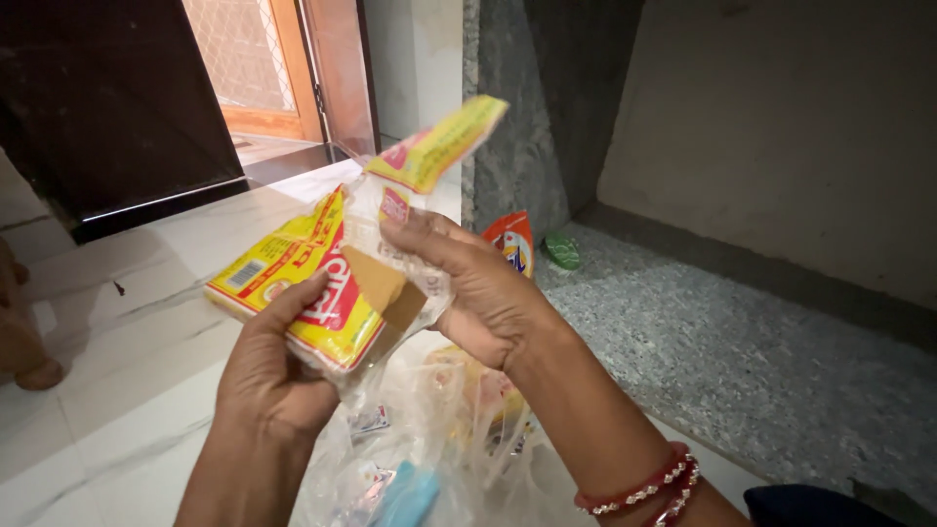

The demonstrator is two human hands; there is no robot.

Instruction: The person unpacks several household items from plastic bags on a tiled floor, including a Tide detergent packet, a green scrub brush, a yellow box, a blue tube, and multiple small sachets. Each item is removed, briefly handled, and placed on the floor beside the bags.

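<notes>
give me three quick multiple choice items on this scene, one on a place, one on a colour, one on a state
1. Where is the green object?
A. on the grey stone ledge
B. in the left hand
C. on the white floor

2. What colour is the packet in both hands, mostly?
A. blue
B. yellow and red
C. black

3. How is the packet held?
A. lying on the floor
B. by one hand only
C. by both hands

Answers:
1 A, it lies on the grey stone ledge.
2 B, yellow with red print.
3 C, left hand and right hand both grip it.
</notes>
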